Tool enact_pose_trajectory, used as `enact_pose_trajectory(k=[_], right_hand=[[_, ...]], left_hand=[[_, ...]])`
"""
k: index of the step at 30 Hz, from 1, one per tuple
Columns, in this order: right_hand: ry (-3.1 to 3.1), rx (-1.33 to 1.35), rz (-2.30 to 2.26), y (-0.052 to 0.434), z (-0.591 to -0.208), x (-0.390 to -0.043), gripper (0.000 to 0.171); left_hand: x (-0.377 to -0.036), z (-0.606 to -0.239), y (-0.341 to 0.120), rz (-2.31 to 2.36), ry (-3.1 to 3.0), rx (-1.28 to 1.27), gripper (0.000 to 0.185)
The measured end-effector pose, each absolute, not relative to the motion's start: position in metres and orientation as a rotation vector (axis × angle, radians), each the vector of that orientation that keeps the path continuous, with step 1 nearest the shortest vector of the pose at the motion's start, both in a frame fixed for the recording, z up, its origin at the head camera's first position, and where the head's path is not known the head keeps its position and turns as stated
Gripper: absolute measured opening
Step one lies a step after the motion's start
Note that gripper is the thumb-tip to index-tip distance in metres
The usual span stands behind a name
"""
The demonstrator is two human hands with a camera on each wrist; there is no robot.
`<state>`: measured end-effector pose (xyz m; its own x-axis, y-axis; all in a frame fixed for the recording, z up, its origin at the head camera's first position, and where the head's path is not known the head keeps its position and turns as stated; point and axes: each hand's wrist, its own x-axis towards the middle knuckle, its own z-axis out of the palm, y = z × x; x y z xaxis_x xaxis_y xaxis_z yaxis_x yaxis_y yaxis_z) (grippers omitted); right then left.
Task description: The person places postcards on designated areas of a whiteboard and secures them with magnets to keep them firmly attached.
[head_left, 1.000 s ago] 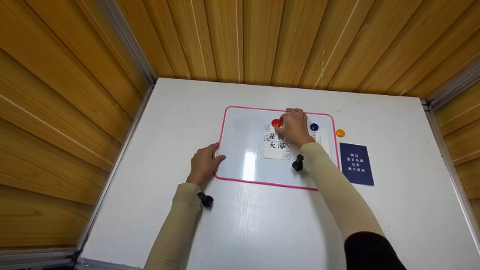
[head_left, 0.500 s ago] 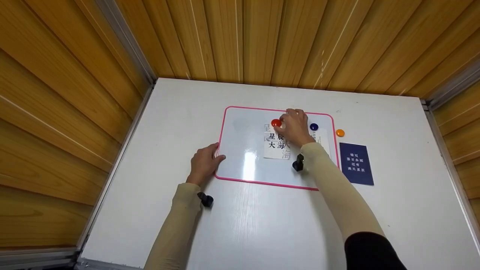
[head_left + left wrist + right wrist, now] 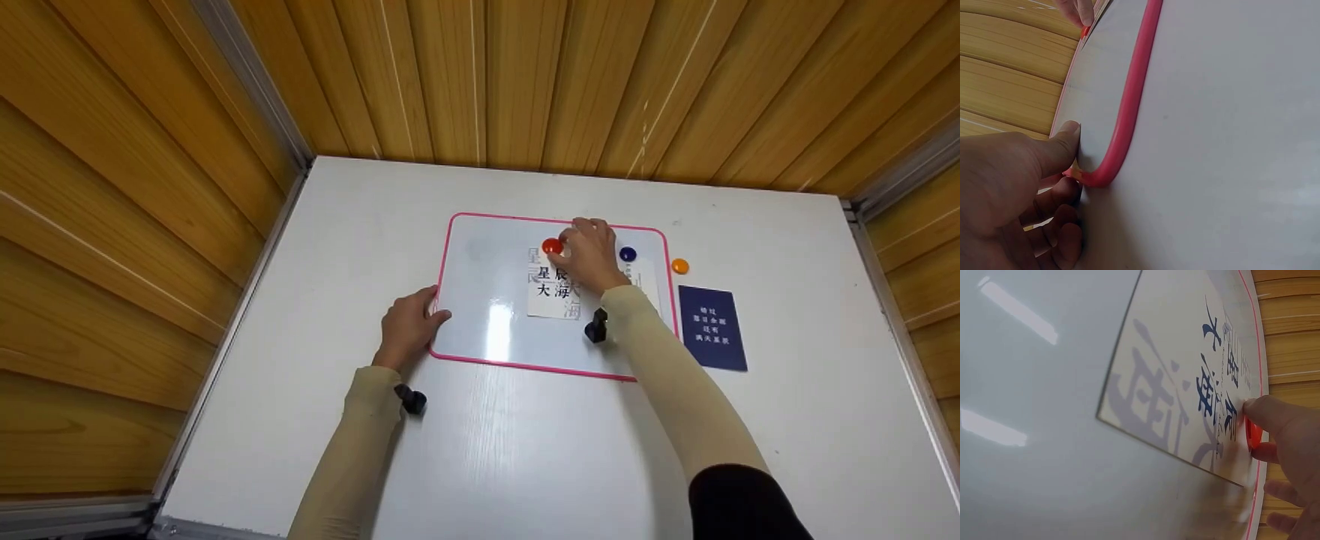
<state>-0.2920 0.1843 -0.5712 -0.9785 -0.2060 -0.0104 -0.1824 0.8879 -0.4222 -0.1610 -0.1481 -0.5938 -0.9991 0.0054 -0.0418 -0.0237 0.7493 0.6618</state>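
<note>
A whiteboard (image 3: 480,300) with a pink rim lies on the white table. My left hand (image 3: 409,322) holds its left edge; in the left wrist view the thumb (image 3: 1061,146) lies on top, with the fingers curled at the rim. A white card (image 3: 551,300) with dark characters lies on the board. My right hand (image 3: 590,255) pinches a round red magnet (image 3: 552,246) at the card's top edge. The right wrist view shows thumb and finger on the red magnet (image 3: 1251,433). Right of that hand, a dark blue magnet (image 3: 628,254) sits above another white card (image 3: 646,274), partly hidden by the right arm.
An orange magnet (image 3: 680,266) lies on the table (image 3: 525,465) just right of the board. Below it is a navy card (image 3: 712,330) with white characters. Wooden panels (image 3: 517,82) rise behind the table and along both sides.
</note>
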Motion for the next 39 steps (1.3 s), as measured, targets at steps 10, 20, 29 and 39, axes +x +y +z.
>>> enact_pose_trajectory(k=[10,20,29,39], right_hand=[[2.97,-0.264,-0.742,0.187,-0.568,-0.286,0.055],[2.982,-0.28,-0.704,0.193,-0.563,-0.281,0.059],[3.019,-0.336,-0.679,0.202,-0.56,-0.277,0.063],[3.051,-0.346,-0.661,0.215,-0.555,-0.27,0.071]], left_hand=[[-0.16,-0.591,-0.148,1.106,2.899,-0.001,0.058],[-0.16,-0.592,-0.148,1.096,2.907,0.001,0.057],[-0.161,-0.594,-0.149,1.078,2.916,-0.001,0.057],[-0.16,-0.591,-0.149,1.079,2.904,0.003,0.058]])
